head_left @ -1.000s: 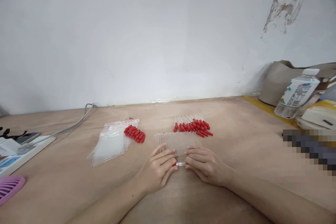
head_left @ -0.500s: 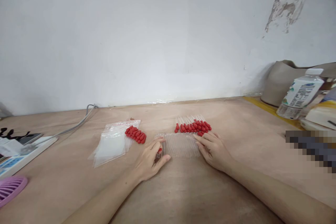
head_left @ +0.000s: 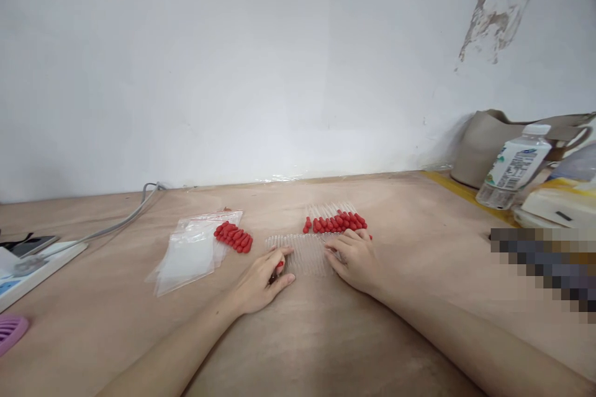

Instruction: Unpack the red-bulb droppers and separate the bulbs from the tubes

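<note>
A row of clear glass dropper tubes (head_left: 307,254) lies on the table between my hands. My left hand (head_left: 261,279) rests at its left end, index finger reaching to the tubes and thumb stretched out. A red rubber bulb (head_left: 279,265) shows in its curled fingers. My right hand (head_left: 356,260) is bent over the right end of the row, thumb and fingertips closing on the tubes there; the exact grip is partly hidden. Just behind the row lie droppers with red bulbs (head_left: 338,221), their clear stems pointing to the wall.
To the left, a pile of red bulbs (head_left: 233,237) sits at the edge of clear zip bags (head_left: 189,257). A power strip (head_left: 41,273) with a grey cable (head_left: 125,226) and a pink slatted object (head_left: 12,332) are further left. At right stand a bottle (head_left: 514,167) and a grey bag (head_left: 475,149).
My right hand has moved left over the tubes, covering more of the row's right end. My left hand keeps about the same place by the tubes. The view has shifted slightly.
</note>
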Action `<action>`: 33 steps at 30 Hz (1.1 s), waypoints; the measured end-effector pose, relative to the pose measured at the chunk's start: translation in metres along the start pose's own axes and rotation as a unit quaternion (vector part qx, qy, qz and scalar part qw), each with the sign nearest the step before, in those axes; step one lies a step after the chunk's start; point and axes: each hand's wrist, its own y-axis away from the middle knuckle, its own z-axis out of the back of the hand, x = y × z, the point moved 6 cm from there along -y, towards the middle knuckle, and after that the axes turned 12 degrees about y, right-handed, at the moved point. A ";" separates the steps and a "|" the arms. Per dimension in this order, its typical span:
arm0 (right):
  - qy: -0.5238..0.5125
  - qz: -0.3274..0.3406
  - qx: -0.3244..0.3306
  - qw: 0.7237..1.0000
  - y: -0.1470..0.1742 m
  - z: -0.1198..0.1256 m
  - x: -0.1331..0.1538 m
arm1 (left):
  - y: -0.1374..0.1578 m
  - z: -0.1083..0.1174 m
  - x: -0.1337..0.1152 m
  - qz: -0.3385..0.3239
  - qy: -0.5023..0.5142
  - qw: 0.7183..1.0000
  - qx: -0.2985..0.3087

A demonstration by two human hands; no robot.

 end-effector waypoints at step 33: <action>-0.081 0.069 -0.032 0.994 0.010 0.028 0.013 | 0.003 -0.014 -0.030 -0.073 -0.043 0.996 -0.037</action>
